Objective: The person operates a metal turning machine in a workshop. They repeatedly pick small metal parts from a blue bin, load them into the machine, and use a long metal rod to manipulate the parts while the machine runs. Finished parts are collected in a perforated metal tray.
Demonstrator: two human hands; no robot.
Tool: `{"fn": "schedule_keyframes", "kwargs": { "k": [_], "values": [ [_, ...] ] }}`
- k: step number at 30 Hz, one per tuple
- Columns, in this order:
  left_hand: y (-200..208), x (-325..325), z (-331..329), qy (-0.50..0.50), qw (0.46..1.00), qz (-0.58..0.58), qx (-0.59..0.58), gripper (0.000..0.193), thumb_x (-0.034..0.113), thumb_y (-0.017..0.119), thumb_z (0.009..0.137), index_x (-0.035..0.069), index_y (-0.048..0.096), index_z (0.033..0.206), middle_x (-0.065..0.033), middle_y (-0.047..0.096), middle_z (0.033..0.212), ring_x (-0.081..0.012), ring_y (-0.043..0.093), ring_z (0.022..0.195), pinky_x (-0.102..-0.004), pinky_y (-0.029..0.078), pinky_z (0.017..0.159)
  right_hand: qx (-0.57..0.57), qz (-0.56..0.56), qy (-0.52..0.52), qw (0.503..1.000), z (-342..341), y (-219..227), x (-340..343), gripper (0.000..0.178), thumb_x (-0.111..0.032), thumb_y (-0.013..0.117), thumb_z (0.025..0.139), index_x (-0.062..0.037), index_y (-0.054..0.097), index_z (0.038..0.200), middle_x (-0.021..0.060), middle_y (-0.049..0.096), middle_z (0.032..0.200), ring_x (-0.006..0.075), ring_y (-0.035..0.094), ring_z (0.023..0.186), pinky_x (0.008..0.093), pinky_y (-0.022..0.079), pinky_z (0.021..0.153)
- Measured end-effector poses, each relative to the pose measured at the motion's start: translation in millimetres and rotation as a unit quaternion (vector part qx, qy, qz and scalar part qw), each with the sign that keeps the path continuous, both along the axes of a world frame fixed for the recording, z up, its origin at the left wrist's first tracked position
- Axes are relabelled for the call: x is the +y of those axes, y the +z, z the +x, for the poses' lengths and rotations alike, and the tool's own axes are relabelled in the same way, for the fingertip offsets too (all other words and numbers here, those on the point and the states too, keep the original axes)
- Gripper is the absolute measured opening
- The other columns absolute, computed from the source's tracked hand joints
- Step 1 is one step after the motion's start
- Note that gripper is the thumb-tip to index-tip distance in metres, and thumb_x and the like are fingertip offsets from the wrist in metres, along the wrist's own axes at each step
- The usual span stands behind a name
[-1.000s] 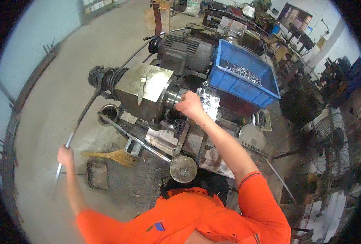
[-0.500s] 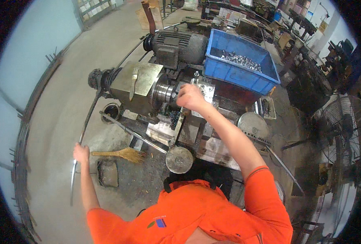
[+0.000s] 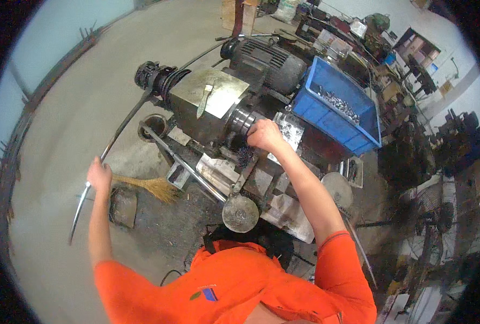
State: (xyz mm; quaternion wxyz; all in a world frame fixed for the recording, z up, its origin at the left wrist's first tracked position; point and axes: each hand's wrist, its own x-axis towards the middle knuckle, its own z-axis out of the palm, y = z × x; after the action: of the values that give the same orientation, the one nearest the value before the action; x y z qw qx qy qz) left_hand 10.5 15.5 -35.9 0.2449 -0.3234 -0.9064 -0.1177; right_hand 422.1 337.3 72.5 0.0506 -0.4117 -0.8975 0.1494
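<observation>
My left grip (image 3: 99,175) is clenched round a long bar (image 3: 113,143), a thin bent metal rod running from the lathe's (image 3: 213,105) far-left end down past my hand toward the floor. Its upper end disappears into the dark pulley housing (image 3: 154,80) left of the lathe; can't see how it seats there. Lower tip is thin and blurs into the concrete.

My right grip (image 3: 264,135) sits at the chuck (image 3: 242,120), right of the lathe's headstock. Fingers curl out of sight behind the knuckles, so can't tell if it's grasping anything or just pressed against it. Dark swarf under it hides the workpiece zone.

Around the lathe: blue bin (image 3: 340,121) of small metal parts just right, grey motor (image 3: 267,65) behind, round handwheel (image 3: 240,214) in front near my chest, straw broom (image 3: 148,186) on the floor front-left, between bar and lathe. Right edge of the shop is dark and cluttered, hard to make out.
</observation>
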Motion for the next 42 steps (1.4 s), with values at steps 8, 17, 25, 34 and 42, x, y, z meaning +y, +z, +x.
{"fn": "schedule_keyframes", "kwargs": {
  "k": [8, 17, 25, 34, 42],
  "values": [
    [13, 1, 7, 0.023, 0.999, -0.024, -0.034, 0.018, 0.017, 0.058, 0.072, 0.007, 0.053, 0.086, -0.0148, 0.06, 0.079, -0.0339, 0.06, 0.073, -0.045, 0.047, 0.061, -0.018, 0.043, -0.028, 0.999, 0, 0, -1, 0.024, -0.02, 0.062, 0.058, -0.0019, 0.069, 0.071, 0.0231, 0.063, 0.079, 0.0378, 0.062, 0.079, 0.0384, 0.05, 0.078],
    [16, 3, 2, 0.041, 0.995, -0.02, -0.088, 0.021, 0.018, 0.057, 0.073, 0.008, 0.057, 0.092, -0.0156, 0.064, 0.087, -0.0345, 0.062, 0.08, -0.0455, 0.048, 0.067, 0.321, 0.019, 0.054, 0.945, 57, 42, -27, 0.033, -0.011, 0.057, 0.056, -0.0087, 0.071, 0.086, 0.0229, 0.063, 0.089, 0.0285, 0.063, 0.079, 0.0304, 0.048, 0.074],
    [31, -1, 39, 0.024, 0.981, -0.045, -0.186, 0.029, 0.025, 0.056, 0.073, 0.011, 0.062, 0.099, -0.0186, 0.064, 0.091, -0.037, 0.061, 0.086, -0.0451, 0.048, 0.072, 0.62, -0.408, 0.106, 0.662, 114, 70, -112, 0.035, -0.019, 0.06, 0.071, 0.0089, 0.065, 0.092, 0.025, 0.061, 0.103, 0.0249, 0.057, 0.091, 0.0304, 0.042, 0.075],
    [37, -3, 106, -0.038, 0.977, -0.13, -0.163, 0.028, 0.024, 0.06, 0.071, 0.006, 0.058, 0.092, -0.0202, 0.063, 0.086, -0.0368, 0.061, 0.08, -0.0466, 0.048, 0.069, 0.635, -0.53, 0.141, 0.544, 124, 59, -150, 0.06, -0.052, 0.067, 0.068, -0.002, 0.066, 0.102, 0.0284, 0.054, 0.114, 0.0287, 0.053, 0.095, 0.0343, 0.041, 0.078],
    [180, 50, 250, -0.54, 0.702, 0.119, -0.45, 0.038, 0.009, 0.063, 0.078, 0.002, 0.056, 0.114, -0.0097, 0.066, 0.091, -0.0172, 0.064, 0.082, -0.0307, 0.05, 0.073, 0.655, -0.556, 0.184, 0.478, 115, 66, -175, 0.066, -0.054, 0.065, 0.068, 0.0008, 0.063, 0.106, 0.0259, 0.054, 0.116, 0.0276, 0.055, 0.1, 0.0364, 0.041, 0.09]
  ]
}}
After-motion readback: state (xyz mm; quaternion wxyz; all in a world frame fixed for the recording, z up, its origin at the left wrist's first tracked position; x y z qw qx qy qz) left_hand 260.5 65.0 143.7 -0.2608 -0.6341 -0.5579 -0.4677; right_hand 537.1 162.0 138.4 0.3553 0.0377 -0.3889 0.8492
